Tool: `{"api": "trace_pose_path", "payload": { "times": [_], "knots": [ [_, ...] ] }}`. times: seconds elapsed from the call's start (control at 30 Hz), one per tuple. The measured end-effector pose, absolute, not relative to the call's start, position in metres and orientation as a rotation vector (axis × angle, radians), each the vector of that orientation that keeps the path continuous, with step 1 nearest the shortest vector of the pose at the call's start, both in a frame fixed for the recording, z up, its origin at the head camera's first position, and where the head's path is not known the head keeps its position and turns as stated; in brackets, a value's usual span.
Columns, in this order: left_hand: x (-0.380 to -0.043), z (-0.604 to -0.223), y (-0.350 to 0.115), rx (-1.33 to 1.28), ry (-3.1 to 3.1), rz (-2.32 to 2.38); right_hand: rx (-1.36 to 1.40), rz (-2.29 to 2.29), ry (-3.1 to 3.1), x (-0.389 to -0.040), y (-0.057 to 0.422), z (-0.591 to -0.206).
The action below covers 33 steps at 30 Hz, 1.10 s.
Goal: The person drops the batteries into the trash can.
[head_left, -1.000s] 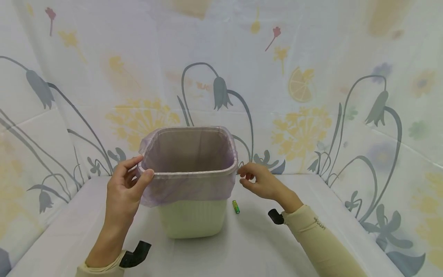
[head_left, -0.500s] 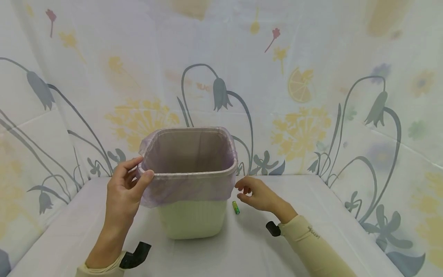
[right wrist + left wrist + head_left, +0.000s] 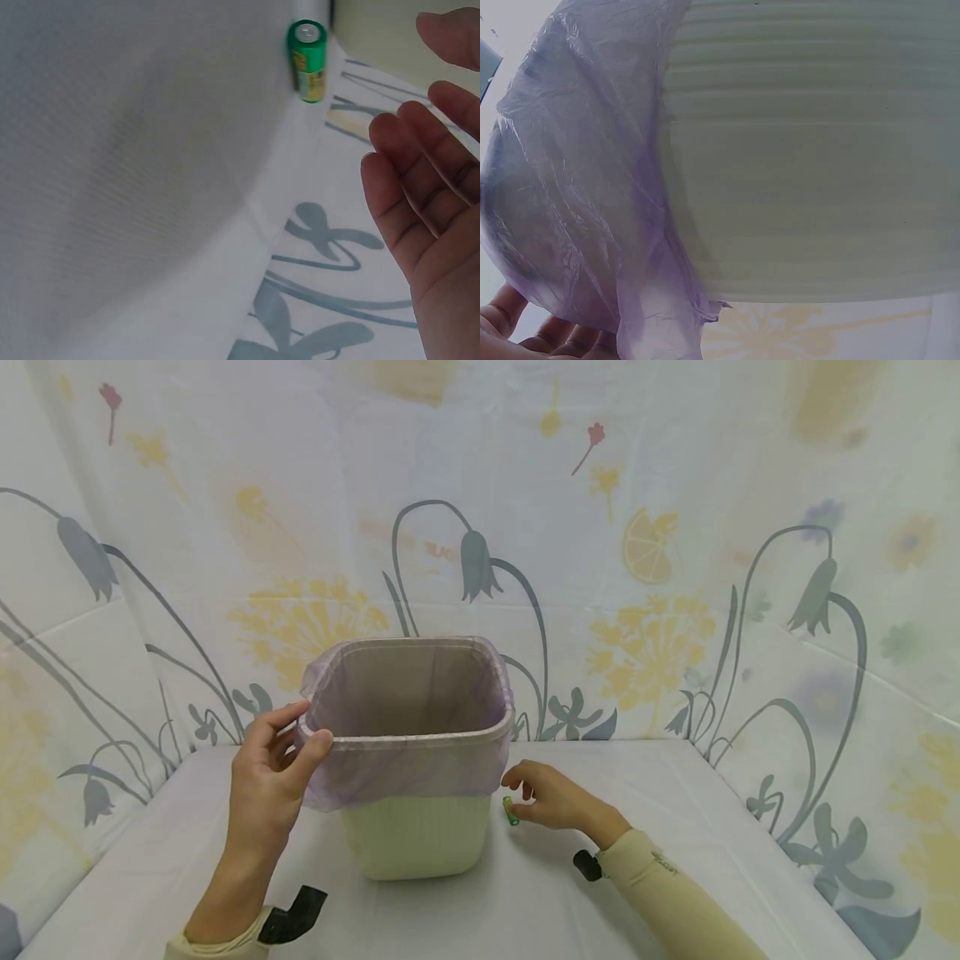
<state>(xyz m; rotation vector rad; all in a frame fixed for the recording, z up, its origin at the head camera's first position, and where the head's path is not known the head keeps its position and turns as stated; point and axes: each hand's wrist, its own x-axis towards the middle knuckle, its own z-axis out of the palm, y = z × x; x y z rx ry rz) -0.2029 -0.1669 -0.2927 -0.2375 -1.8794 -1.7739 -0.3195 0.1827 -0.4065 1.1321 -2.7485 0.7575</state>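
Note:
A pale green trash bin [image 3: 416, 841] stands upright in the head view. Its rim is covered by a thin purple bin liner [image 3: 420, 770] folded down outside. My left hand [image 3: 266, 781] holds the bin's near left corner, thumb in front and fingers along the side. In the left wrist view, fingers [image 3: 553, 336] show below the liner. A small green and yellow battery [image 3: 510, 811] lies on the table right of the bin. Just above and beside it is my right hand [image 3: 553, 797], fingers relaxed. The right wrist view shows the battery [image 3: 308, 64] apart from the fingers.
The table has a white cover [image 3: 600, 893]. A white curtain printed with flowers [image 3: 480, 564] rises behind and along both sides. Each wrist carries a black mount, such as the left black mount [image 3: 294, 916].
My right hand has come down from beside the bin's rim toward the battery, which it now partly overlaps in the head view. My left hand and the bin have stayed put.

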Motion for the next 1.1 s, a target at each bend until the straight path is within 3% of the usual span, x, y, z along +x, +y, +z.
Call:
{"api": "trace_pose_path", "payload": {
  "times": [0.47, 1.1],
  "knots": [
    [-0.203, -0.294, -0.167, -0.233, -1.886, -1.768, 1.109, 0.636, -2.924, -0.332, 0.175, -0.426],
    [-0.202, -0.293, -0.167, -0.237, -1.888, -1.764, 1.111, 0.416, -2.945, -0.333, 0.188, -0.425]
  ]
}}
